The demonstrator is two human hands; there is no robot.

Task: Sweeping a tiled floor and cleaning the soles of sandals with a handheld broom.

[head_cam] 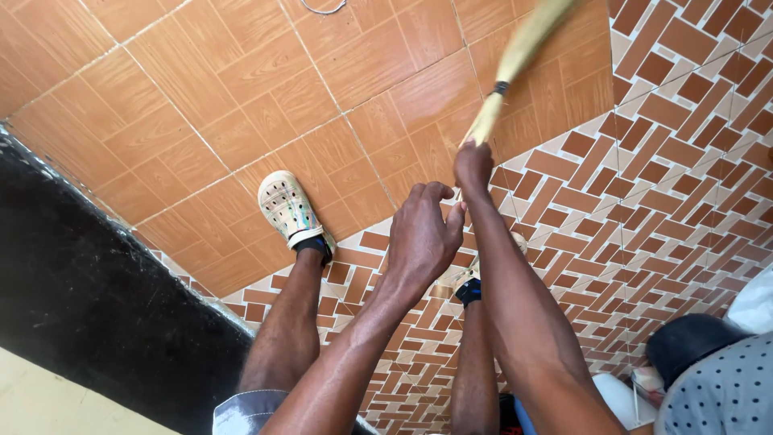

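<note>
Now both arms stretch far out. The right hand point(473, 165) wraps tight round the straw broom point(515, 60); the left hand point(420, 234), fingers curled, sits just near it over the tiled floor point(241, 89).

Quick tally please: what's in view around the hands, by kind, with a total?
Hands: 2, left hand and right hand, both on the broom
Straw broom: 1
Cream perforated shoes: 2, one in full view, the other mostly hidden behind the arms
Floor tile patterns: 2, wood-look squares and brick weave
Total: 7
</note>
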